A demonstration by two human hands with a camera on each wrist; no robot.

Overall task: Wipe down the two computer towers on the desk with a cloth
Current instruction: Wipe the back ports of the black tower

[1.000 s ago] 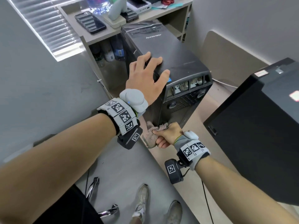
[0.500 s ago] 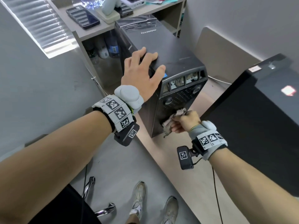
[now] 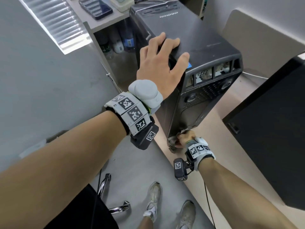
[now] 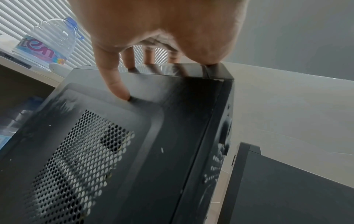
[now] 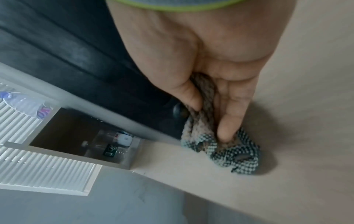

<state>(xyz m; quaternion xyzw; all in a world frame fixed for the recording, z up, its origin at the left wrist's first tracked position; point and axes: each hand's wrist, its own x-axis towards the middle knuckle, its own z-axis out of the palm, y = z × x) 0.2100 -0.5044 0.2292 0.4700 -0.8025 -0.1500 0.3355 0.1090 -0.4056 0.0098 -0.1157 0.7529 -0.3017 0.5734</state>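
Observation:
A black Lenovo tower (image 3: 206, 38) stands on the beige desk (image 3: 219, 146). My left hand (image 3: 161, 63) rests spread on its top near the front edge, and one of its fingers (image 4: 116, 89) touches the perforated side panel (image 4: 153, 136). My right hand (image 3: 184, 138) grips a bunched checked cloth (image 3: 171, 143) at the tower's bottom front corner. In the right wrist view the fingers (image 5: 228, 121) pinch the cloth (image 5: 235, 156), which lies against the desk and the tower's base (image 5: 76, 60). A second black tower (image 3: 272, 129) stands to the right, partly out of frame.
A shelf unit (image 3: 107, 22) behind the tower carries a phone and small items, with bottles (image 3: 127, 40) underneath. A large water bottle (image 4: 47, 44) stands on it. Below the desk edge are a chair's chrome legs (image 3: 105, 184) and my shoes (image 3: 153, 195).
My right hand has carried the cloth across the tower's lower front and down to its bottom front corner. The left hand has stayed on the tower's top.

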